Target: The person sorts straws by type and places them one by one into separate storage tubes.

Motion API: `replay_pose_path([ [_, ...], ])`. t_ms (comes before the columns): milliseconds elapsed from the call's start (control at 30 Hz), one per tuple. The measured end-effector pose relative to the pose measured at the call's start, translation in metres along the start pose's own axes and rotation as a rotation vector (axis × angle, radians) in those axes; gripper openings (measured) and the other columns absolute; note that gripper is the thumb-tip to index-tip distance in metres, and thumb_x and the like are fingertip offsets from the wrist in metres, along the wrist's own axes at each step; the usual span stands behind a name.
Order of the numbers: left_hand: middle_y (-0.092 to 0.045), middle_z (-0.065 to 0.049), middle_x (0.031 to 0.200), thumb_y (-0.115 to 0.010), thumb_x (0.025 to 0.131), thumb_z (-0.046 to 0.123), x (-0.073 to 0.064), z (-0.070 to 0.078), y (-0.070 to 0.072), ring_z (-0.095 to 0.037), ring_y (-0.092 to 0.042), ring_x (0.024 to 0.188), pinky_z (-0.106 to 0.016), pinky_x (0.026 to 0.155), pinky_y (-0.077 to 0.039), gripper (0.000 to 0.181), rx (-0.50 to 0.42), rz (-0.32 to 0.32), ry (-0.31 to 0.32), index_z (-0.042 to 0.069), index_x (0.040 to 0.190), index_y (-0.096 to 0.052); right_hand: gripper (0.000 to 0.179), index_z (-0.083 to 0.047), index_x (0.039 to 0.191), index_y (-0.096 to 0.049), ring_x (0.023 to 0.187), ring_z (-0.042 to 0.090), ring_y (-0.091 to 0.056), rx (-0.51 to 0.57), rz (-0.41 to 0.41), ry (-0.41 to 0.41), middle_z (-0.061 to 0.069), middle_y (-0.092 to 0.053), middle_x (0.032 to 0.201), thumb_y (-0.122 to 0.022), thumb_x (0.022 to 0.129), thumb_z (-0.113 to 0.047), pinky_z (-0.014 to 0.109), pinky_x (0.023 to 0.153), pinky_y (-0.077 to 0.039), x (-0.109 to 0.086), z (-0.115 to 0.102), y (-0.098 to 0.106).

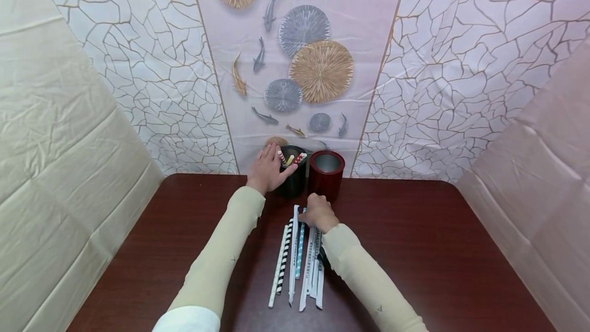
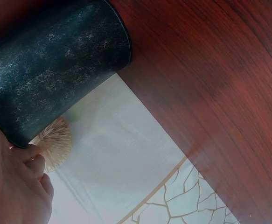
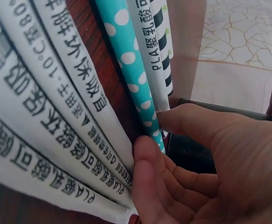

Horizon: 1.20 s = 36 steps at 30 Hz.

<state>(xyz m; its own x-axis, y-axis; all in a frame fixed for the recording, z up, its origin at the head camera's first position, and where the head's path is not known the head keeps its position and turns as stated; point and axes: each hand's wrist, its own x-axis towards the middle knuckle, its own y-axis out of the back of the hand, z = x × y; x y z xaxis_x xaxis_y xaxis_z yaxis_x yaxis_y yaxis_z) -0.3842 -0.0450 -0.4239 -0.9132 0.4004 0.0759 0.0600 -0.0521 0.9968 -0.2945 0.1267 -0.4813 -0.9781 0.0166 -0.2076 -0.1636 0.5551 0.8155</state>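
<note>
My left hand [image 1: 267,168] holds the rim of a black cup [image 1: 293,186], its thumb across the front and its fingers at the left side. Several patterned straws [image 1: 299,159] stand in that cup. Over the far ends of a row of straws on the table is my right hand [image 1: 318,213]. In the right wrist view its thumb and forefinger pinch a teal polka-dot straw [image 3: 131,70]. Close by lie white wrapped straws [image 3: 52,107] with printed text, a black-and-white striped straw [image 1: 284,260] and a pale straw [image 1: 277,270] with green marks.
A dark red cup [image 1: 325,181] stands just right of the black one; no straws show in its mouth. Both cups are near the back edge of the brown table [image 1: 415,250]. A patterned cloth backdrop [image 1: 295,117] hangs directly behind.
</note>
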Motion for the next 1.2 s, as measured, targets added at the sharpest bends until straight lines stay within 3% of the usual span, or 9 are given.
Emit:
replay_pose_path([
  [333, -0.012, -0.016, 0.178, -0.018, 0.107, 0.073, -0.001, 0.001, 0.003, -0.029, -0.010, 0.167, -0.043, 0.136, -0.014, 0.094, 0.020, -0.013, -0.005, 0.002, 0.168, -0.022, 0.029, -0.003, 0.084, -0.069, 0.058, 0.023, -0.065, 0.082, -0.021, -0.066, 0.010, -0.069, 0.063, -0.080, 0.094, -0.027, 0.032, 0.060, -0.053, 0.007, 0.007, 0.002],
  [600, -0.012, -0.016, 0.178, -0.017, 0.106, 0.074, 0.002, 0.000, 0.001, -0.029, -0.010, 0.167, -0.042, 0.136, -0.014, 0.095, 0.036, -0.015, -0.002, 0.002, 0.168, -0.021, 0.031, -0.003, 0.101, -0.064, 0.058, 0.020, -0.068, 0.171, -0.035, -0.088, 0.010, -0.070, 0.070, -0.079, 0.094, -0.028, 0.030, 0.059, -0.056, 0.004, 0.015, 0.006],
  [900, -0.012, -0.017, 0.178, -0.018, 0.107, 0.073, 0.001, -0.001, 0.000, -0.030, -0.009, 0.167, -0.043, 0.136, -0.014, 0.095, 0.010, -0.021, -0.003, 0.000, 0.167, -0.021, 0.031, -0.001, 0.078, -0.075, 0.061, 0.023, -0.072, 0.184, -0.015, -0.023, 0.012, -0.074, 0.068, -0.076, 0.095, -0.026, 0.031, 0.059, -0.059, -0.010, 0.016, 0.019],
  [1200, -0.012, -0.018, 0.178, -0.017, 0.107, 0.073, 0.001, 0.000, 0.001, -0.030, -0.010, 0.167, -0.044, 0.136, -0.014, 0.096, 0.021, -0.019, -0.003, -0.001, 0.167, -0.021, 0.033, -0.004, 0.071, -0.077, 0.071, 0.027, -0.076, 0.191, -0.011, 0.007, 0.012, -0.077, 0.072, -0.077, 0.096, -0.026, 0.036, 0.070, -0.063, -0.015, 0.015, 0.035],
])
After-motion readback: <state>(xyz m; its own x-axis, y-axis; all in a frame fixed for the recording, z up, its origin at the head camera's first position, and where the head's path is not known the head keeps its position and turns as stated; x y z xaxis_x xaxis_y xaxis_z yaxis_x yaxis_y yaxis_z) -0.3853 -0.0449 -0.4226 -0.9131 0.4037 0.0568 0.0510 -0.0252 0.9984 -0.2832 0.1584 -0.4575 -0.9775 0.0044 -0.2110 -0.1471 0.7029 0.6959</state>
